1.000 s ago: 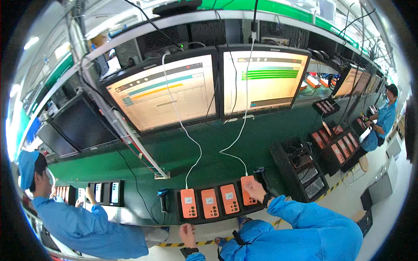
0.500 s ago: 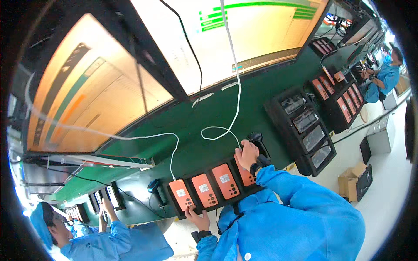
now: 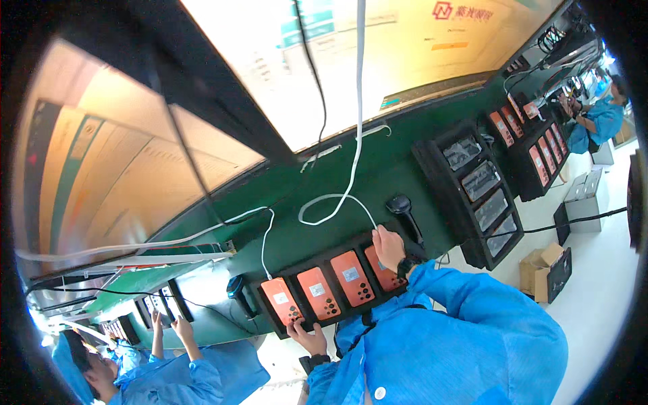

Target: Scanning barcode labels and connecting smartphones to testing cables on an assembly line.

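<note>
A black tray (image 3: 310, 315) in front of me holds several coral-coloured phones in a row, back up, each with a pale label. Beside the lower end of the leftmost phone (image 3: 281, 301), my left hand (image 3: 309, 339) rests with thumb and fingers apart, fingertips touching near its camera lenses. A white cable (image 3: 267, 253) runs into that phone's upper end. My right hand (image 3: 389, 247) is closed at the upper end of the rightmost phone (image 3: 383, 271), pinching the end of another white cable (image 3: 329, 196). Its plug is hidden by my fingers.
Black handheld scanners stand right (image 3: 403, 208) and left (image 3: 239, 294) of the tray. Another black tray (image 3: 476, 244) holds dark phones; more coral phones (image 3: 538, 164) lie beyond. Lit monitors (image 3: 418, 61) line the back. Co-workers (image 3: 152, 378) in blue sit left and far right (image 3: 601, 125).
My right hand has shifted slightly right and down, its fingers drawn together at the cable end. More of the right scanner shows. The monitor displays differ, and the view has shifted a little.
</note>
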Available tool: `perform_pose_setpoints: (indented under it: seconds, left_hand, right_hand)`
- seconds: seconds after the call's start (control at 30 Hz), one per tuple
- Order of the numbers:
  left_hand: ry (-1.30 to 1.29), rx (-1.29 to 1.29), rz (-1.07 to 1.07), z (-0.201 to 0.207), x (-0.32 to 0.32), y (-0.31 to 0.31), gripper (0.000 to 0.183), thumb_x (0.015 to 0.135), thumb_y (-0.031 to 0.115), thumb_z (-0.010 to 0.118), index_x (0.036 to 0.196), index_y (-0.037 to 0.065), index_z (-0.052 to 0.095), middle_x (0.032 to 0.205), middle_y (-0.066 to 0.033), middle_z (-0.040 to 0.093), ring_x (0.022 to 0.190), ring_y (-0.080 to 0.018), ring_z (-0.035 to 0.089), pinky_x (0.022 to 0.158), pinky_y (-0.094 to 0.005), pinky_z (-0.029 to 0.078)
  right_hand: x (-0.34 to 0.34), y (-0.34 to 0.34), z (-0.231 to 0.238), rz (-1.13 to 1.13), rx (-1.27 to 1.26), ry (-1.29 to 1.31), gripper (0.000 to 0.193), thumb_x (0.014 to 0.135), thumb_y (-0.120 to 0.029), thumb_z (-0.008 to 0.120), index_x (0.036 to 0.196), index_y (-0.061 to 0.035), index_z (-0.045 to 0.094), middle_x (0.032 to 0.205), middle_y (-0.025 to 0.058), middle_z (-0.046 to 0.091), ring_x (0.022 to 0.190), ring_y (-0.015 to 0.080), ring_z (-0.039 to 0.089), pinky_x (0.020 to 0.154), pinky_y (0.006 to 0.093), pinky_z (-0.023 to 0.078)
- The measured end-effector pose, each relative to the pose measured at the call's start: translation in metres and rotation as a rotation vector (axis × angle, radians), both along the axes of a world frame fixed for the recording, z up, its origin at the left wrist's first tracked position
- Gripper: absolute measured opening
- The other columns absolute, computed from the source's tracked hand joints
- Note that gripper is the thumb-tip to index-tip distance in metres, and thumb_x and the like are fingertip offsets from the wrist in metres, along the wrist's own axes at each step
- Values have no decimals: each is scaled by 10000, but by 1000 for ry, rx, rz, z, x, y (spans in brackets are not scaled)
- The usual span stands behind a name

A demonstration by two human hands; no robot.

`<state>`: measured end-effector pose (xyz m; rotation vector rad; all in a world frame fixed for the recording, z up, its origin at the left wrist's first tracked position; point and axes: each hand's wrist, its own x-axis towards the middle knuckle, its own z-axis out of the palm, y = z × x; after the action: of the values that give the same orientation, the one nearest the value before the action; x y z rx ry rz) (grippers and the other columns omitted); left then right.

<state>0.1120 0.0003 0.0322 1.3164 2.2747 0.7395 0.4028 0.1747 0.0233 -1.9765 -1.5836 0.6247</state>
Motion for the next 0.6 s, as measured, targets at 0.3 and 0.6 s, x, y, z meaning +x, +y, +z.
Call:
perform_pose_setpoints:
  seconds: [0.3, 0.6]
  left_hand:
    - [-37, 7, -60, 2, -11, -2, 394, 649, 59, 679, 1024, 32, 564, 1256, -228, 366, 1190, -402, 386, 1009, -462, 322]
    - [83, -68, -89, 9, -47, -13, 314, 761, 126, 608, 1065, 62, 561, 1046, -145, 566, 988, -339, 533, 814, -454, 442]
  right_hand:
    - [80, 4, -19, -466, 71, -8, 359, 749, -238, 646, 1029, -37, 548, 997, 166, 599, 900, 363, 562, 779, 456, 439]
    - [92, 4, -18, -341, -493, 862, 187, 768, -152, 661, 805, 7, 569, 635, 74, 558, 459, 179, 542, 422, 327, 459]
